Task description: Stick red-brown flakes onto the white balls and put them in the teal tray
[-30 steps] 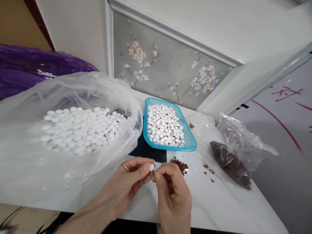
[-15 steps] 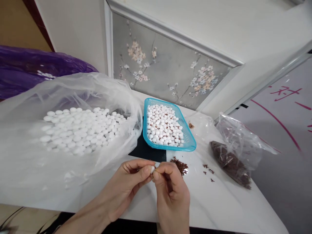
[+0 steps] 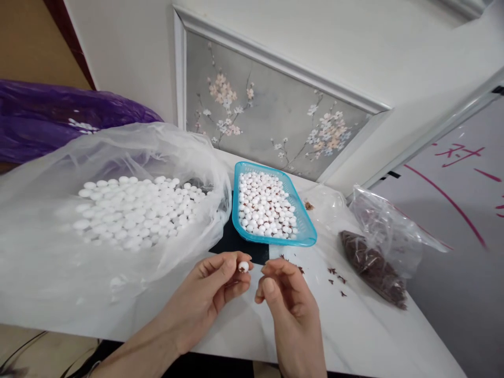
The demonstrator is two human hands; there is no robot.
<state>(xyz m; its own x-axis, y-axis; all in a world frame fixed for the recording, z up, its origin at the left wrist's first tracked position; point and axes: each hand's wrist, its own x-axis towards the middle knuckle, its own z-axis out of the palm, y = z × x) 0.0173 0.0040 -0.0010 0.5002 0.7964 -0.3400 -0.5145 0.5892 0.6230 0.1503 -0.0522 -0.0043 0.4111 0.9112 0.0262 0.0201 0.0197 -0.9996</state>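
Observation:
Between the thumb and fingers of my left hand (image 3: 208,289) is a small white ball (image 3: 243,266) with a brown star-shaped piece on its near end. My right hand (image 3: 293,310) is just to the right, apart from the ball, its thumb and curled fingers separated with nothing visible in them. Beyond both hands stands a blue plastic basket (image 3: 305,212) holding many white balls (image 3: 265,205), some showing brown bits. Small brown pieces (image 3: 301,270) lie behind my right hand, which largely hides them. A few loose brown pieces (image 3: 342,279) are farther right.
A large clear plastic bag (image 3: 189,149) of white balls lies open at left, with a purple bag (image 3: 35,115) behind it. A clear bag of brown pieces (image 3: 370,265) rests on the white table (image 3: 362,336) at right. A framed flower picture (image 3: 271,94) and a whiteboard (image 3: 444,220) stand behind.
My right hand has moved away from the ball to the right and its fingers have parted. The ball stays in my left hand, now with its brown piece in sight.

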